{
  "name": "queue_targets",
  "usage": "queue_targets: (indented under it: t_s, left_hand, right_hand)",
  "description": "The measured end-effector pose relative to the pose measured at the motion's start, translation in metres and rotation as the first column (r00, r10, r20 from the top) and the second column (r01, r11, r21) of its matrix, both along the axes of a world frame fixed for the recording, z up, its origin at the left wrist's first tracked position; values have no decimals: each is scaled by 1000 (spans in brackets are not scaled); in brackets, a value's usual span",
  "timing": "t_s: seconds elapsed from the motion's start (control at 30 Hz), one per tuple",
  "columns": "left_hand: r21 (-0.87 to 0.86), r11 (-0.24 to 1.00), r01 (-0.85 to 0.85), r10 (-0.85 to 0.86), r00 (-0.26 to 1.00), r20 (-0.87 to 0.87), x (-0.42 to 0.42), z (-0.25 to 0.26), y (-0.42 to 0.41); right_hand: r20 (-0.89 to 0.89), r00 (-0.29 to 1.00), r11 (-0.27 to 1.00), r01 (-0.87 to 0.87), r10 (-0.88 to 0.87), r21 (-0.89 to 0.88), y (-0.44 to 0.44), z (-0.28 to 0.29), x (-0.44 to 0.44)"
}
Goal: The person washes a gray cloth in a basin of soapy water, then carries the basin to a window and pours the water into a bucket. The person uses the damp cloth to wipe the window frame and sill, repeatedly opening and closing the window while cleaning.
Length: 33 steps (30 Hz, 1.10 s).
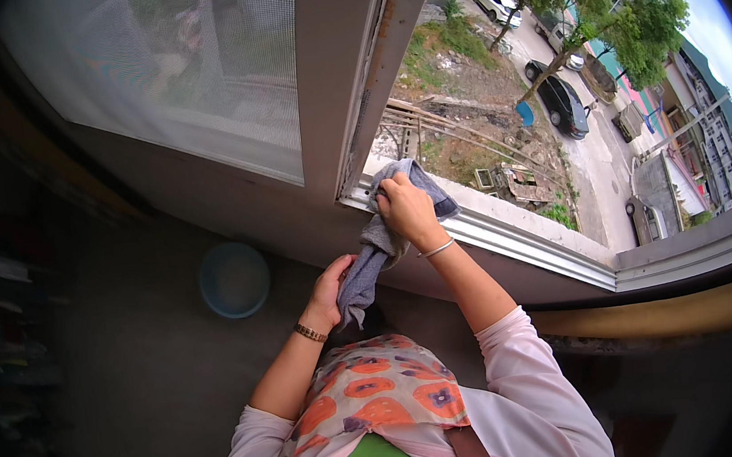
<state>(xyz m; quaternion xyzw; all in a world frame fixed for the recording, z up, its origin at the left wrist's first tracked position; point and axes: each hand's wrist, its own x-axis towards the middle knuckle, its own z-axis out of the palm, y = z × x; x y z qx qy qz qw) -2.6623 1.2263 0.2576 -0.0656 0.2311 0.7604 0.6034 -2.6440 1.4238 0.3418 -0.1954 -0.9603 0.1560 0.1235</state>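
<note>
A grey-blue cloth point(376, 247) hangs bunched between my two hands at the lower corner of an open window. My right hand point(407, 205) grips its upper part against the white window track point(507, 235), near the upright frame. Lower and to the left, my left hand point(331, 289) holds the twisted hanging end of the cloth, away from the sill. Part of the cloth lies over the track, which is hidden beneath it.
A round blue basin point(234, 280) stands on the dark floor below the wall, to the left. A mesh window screen point(237, 81) fills the frame at the upper left. Outside, far below, are parked cars point(560, 104), trees and rubble ground. A yellow curved edge point(656, 315) runs at the right.
</note>
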Motion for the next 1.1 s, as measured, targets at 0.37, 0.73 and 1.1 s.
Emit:
queue_targets:
  t_s: [0.37,0.73,1.1]
  left_hand:
    - [-34,994,106,-109,987,-120,50,5,7]
    - [-37,993,-115,109,984,-138,7,18,-28]
    - [37,999,-6,9,997,-75,66,9,-3]
  right_hand:
    - [-198,977,997,-79,79,8,0,0,69]
    - [206,967,941,-201,147,272,-5,-5,-30]
    - [191,967,945,-214,169,248,26,8,31]
